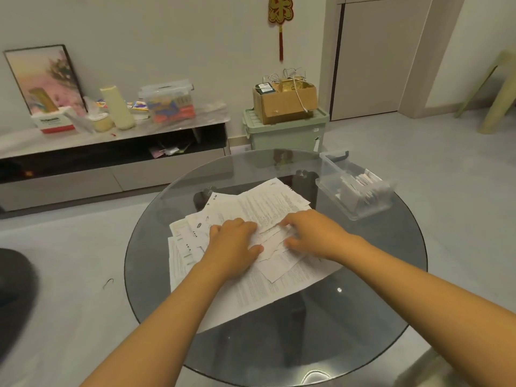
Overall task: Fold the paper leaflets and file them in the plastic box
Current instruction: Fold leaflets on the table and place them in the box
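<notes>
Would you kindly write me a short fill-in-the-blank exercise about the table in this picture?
1. Both hands, the left hand and the right hand, rest on a pile of ____.
2. The round table has a top made of ____.
3. The clear plastic box stands on the table to the person's ____.
4. The folded leaflets already filed stand inside the ____.

Missing words: paper leaflets; glass; right; plastic box
</notes>
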